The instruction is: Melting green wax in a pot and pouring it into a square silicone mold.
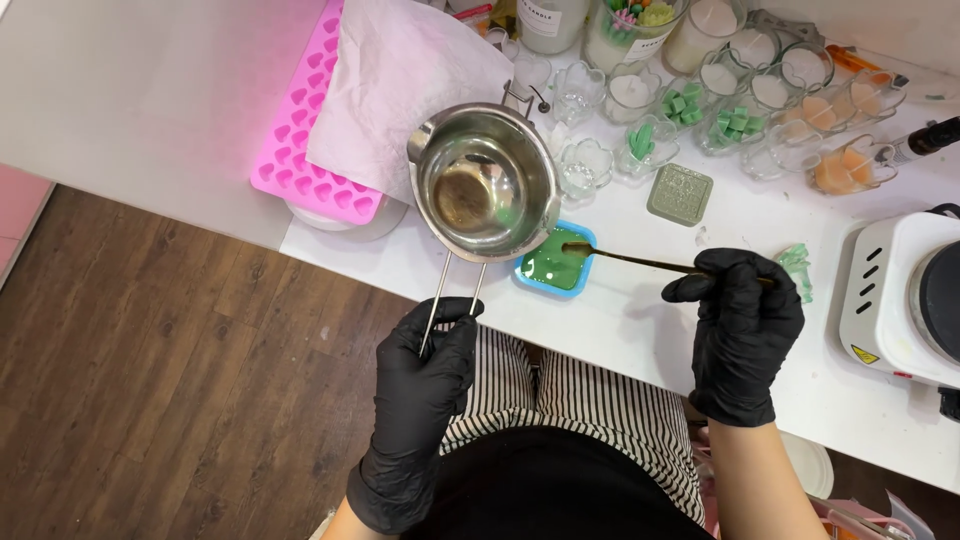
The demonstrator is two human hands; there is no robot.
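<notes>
Left hand (425,370), black-gloved, closed on wire handle of steel pot (485,180), held over table (620,320) edge. Right hand (740,310) pinches thin stick (640,262), tip in green wax of blue mould (553,262) beside pot. Right: white hotplate (890,290), yellow triangular sticker on side. Beyond: pink heart mould (315,120), paper (400,80), glass cups (690,105) with green, orange pieces. Farthest: white-labelled jars (555,20), print too small, probably candles.
</notes>
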